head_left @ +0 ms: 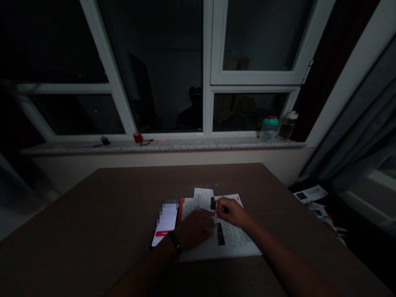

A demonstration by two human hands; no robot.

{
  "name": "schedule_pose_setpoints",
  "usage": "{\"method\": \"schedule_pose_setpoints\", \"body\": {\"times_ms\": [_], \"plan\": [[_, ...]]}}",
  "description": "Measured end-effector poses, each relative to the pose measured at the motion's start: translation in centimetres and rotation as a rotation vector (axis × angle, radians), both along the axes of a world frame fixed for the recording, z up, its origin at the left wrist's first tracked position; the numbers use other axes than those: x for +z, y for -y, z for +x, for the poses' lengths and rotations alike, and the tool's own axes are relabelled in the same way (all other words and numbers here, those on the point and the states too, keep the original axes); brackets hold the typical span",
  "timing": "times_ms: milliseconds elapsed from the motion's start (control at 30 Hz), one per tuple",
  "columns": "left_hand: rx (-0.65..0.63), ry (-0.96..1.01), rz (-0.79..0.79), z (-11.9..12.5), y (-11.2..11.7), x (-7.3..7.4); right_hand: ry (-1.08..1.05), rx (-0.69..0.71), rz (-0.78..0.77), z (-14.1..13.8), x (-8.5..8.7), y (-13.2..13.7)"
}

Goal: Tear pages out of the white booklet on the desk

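Note:
A printed booklet (238, 243) with black blocks and an orange edge lies on the brown table. On top of it is a narrower printed sheet (203, 194), whose far end sticks out past the booklet. My left hand (194, 227), with a dark band at its wrist, lies over the sheet with its fingers stretched out. My right hand (230, 211) is closed in a pinch at the sheet's right edge, close to my left fingertips. What it pinches is too dark and small to make out. A lit phone (167, 220) lies left of the booklet.
Small white scraps (217, 183) lie beyond the booklet on the table (123, 206). The stone windowsill (198, 144) holds a red jar (137, 137), a teal-lidded bottle (269, 128) and a clear bottle (287, 126). Papers (312, 194) lie low at right, near a grey curtain (355, 111).

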State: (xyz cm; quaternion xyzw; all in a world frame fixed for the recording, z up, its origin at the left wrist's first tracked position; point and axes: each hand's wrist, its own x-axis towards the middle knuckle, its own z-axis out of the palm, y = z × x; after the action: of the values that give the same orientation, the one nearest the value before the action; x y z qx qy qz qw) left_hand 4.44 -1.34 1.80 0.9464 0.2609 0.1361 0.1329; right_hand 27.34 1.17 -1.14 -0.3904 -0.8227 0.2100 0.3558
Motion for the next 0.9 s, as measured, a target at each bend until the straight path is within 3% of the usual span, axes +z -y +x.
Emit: {"method": "schedule_pose_setpoints", "body": {"times_ms": [167, 433, 700, 900], "plan": [[-0.01, -0.013, -0.009, 0.1, 0.0, 0.2, 0.03, 0.09, 0.017, 0.1, 0.1, 0.9], [0.004, -0.033, -0.01, 0.1, 0.1, 0.3, 0.049, -0.099, 0.07, -0.3, 0.0, -0.9], [0.024, -0.065, 0.018, 0.0, 0.4, -0.3, -0.043, -0.166, 0.065, 0.6, -0.5, -0.1], [0.002, -0.046, 0.008, -0.1, 0.4, 0.1, -0.056, -0.203, 0.06, 0.8, -0.3, -0.1]]}}
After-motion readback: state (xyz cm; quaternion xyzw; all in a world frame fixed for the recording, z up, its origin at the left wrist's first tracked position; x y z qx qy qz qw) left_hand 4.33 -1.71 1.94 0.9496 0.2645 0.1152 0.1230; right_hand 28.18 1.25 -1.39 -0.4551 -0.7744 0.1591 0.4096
